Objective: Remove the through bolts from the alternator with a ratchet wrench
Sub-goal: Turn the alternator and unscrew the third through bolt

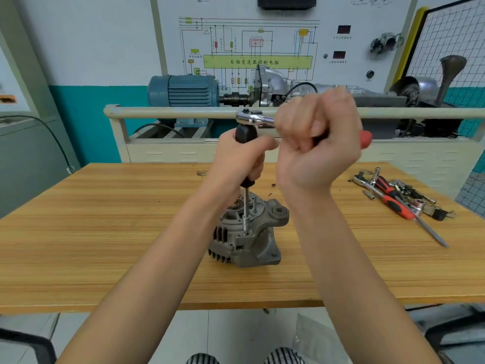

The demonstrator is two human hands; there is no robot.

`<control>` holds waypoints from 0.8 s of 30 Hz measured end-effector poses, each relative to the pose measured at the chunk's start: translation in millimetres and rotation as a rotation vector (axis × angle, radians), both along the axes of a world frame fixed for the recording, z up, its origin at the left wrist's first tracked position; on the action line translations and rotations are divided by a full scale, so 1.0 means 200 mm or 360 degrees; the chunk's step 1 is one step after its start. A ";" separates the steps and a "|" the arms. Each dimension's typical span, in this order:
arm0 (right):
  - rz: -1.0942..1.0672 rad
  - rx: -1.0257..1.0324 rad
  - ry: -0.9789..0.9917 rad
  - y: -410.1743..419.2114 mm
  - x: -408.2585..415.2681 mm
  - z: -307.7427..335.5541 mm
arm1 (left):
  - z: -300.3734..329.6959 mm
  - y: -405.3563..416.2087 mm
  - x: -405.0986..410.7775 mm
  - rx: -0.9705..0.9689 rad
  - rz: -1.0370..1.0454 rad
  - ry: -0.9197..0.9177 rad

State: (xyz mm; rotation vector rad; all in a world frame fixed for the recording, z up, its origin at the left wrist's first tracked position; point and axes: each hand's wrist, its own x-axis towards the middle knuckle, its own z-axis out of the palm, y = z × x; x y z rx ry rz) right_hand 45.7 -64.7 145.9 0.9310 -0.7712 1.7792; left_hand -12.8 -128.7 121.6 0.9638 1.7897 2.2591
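A grey alternator (252, 232) stands on the wooden table (105, 232) near its middle. A socket on a thin steel shaft (246, 211) sits upright on a bolt at the alternator's top face. My left hand (238, 158) grips the black handle of that upright extension. On top of the handle sits the chrome head of a ratchet wrench (253, 118). My right hand (319, 137) is curled round the wrench's handle, whose red end (366, 139) sticks out to the right.
A pile of loose tools (401, 195) with red-and-black handles, sockets and a long screwdriver lies at the table's right. Behind the table stands a training bench with a blue motor (183, 90), a gearbox and a wiring-diagram panel. Grey chairs flank the near edge.
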 end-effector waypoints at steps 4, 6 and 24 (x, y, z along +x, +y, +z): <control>0.0792 -0.0370 -0.0397 0.15 -0.03 0.04 | 0.01 -0.06 -0.04 -0.0062 -0.0498 0.0031; 0.1023 -0.0512 -0.0444 0.18 -0.06 0.04 | 0.02 -0.06 -0.04 -0.0071 -0.0561 0.0011; -0.0326 0.0061 0.0138 -0.07 0.03 -0.06 | -0.02 0.04 0.02 -0.0002 0.0182 0.0063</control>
